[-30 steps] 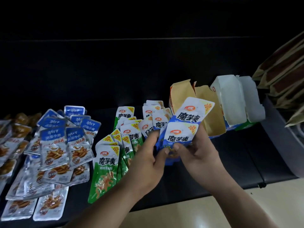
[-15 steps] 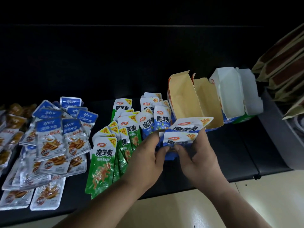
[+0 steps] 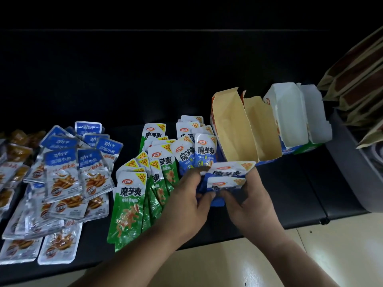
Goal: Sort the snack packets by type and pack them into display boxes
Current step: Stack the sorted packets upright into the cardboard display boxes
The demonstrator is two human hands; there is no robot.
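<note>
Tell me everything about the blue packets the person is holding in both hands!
The blue packets are a small stack of shiny pouches: white tops with a red logo, dark letters and a yellow corner, blue bottoms. They are tipped nearly flat, tops pointing away. The left hand and right hand grip them from either side, just in front of the open cardboard box.

Black bench: snack packets, boxes.
</note>
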